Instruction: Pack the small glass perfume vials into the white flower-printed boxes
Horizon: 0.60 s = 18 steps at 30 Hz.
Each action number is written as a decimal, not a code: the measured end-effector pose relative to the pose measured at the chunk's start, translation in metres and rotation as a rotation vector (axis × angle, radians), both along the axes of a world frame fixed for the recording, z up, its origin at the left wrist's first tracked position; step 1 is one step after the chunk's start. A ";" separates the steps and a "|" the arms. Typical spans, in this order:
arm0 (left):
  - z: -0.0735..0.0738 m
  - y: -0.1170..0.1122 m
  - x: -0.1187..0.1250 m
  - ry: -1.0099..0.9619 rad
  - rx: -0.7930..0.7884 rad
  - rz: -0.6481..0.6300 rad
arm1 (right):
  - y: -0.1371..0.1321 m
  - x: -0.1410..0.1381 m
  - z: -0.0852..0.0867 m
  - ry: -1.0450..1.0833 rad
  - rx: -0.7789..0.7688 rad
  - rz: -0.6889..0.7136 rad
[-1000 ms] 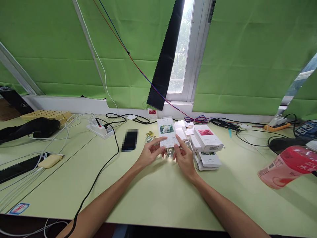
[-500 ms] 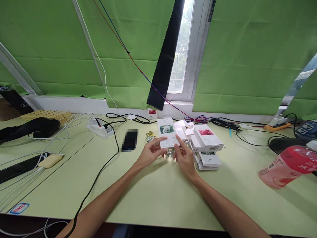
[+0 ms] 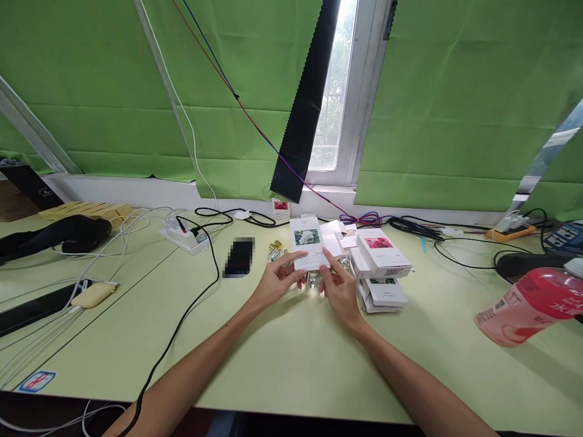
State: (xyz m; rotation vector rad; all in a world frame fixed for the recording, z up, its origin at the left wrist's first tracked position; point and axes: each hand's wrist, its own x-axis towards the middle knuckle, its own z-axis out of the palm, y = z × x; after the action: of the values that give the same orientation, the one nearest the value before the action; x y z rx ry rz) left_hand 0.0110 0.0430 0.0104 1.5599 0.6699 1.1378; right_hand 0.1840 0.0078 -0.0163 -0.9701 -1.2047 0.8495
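Between my two hands, a white box with a white-flower picture is held tilted, its printed face toward me and its top flap raised. My left hand grips its lower left edge, and my right hand has thumb and fingers on the lower right corner. Under the box, small clear glass bottles stand on the table, partly hidden by box and fingers. Gold and silver caps lie just left of it. On the right is a stack of white boxes, the top box bearing a pink-red flower.
A dark pixelated phone-like object and a white power strip lie to the left. A black cable crosses the table there. A pink-labelled bottle lies at far right. Bundled cables run along the back wall.
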 end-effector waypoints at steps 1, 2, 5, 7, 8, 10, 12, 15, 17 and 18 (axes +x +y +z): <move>0.000 0.000 0.000 0.001 -0.001 0.003 | 0.000 0.000 -0.001 0.002 0.001 0.000; 0.001 0.000 0.000 0.000 -0.003 0.006 | 0.001 0.000 -0.001 0.003 0.002 0.000; 0.002 0.000 0.000 -0.010 -0.007 0.005 | 0.002 0.001 -0.004 -0.006 0.013 0.008; 0.002 0.000 -0.001 -0.020 -0.008 0.008 | 0.002 0.001 -0.005 -0.023 0.025 0.020; 0.002 0.001 -0.001 -0.024 -0.009 0.010 | 0.003 0.001 -0.006 -0.031 0.031 0.027; 0.002 0.001 -0.001 -0.034 -0.007 0.012 | 0.003 0.000 -0.006 -0.039 0.041 0.033; 0.002 0.001 -0.001 -0.042 -0.008 0.004 | 0.003 0.000 -0.006 -0.039 0.047 0.032; 0.002 0.001 -0.001 -0.041 -0.011 -0.008 | 0.003 0.001 -0.006 -0.034 0.049 0.022; 0.002 0.000 -0.001 -0.032 -0.010 -0.011 | 0.003 0.001 -0.006 -0.028 0.048 0.020; 0.003 0.000 -0.001 -0.029 -0.009 -0.013 | 0.003 0.001 -0.005 -0.024 0.048 0.019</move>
State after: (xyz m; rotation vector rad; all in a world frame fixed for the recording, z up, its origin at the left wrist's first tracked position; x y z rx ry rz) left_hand 0.0098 0.0427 0.0131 1.5356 0.6441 1.1442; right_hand 0.1845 0.0109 -0.0216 -0.9333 -1.2518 0.8224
